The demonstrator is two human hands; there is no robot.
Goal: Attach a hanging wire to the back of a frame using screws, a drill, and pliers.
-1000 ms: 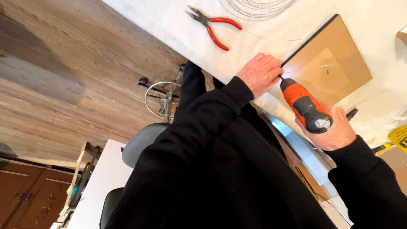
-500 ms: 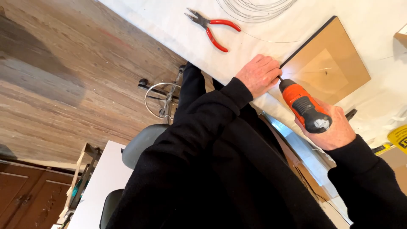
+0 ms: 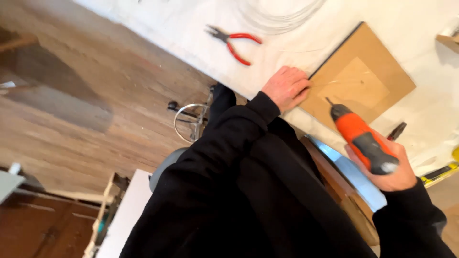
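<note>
A brown square board (image 3: 377, 71) with a dark edge lies on the white table (image 3: 158, 28). My left hand (image 3: 286, 87) rests with curled fingers on the board's near corner, pressing it down. My right hand (image 3: 389, 165) grips an orange and grey cordless drill (image 3: 361, 138). Its bit points at the board and hangs a little above and short of it. A thin wire runs across the board from my left hand.
Red-handled pliers (image 3: 234, 40) lie on the table beyond my left hand. A coil of pale wire (image 3: 279, 14) sits at the far edge. A yellow tool (image 3: 440, 173) lies at the right. Wooden floor and a stool's metal ring (image 3: 191, 122) show on the left.
My right hand has pulled the drill back from the spot beside my left hand, away from the board. The left hand has stayed on the board's corner.
</note>
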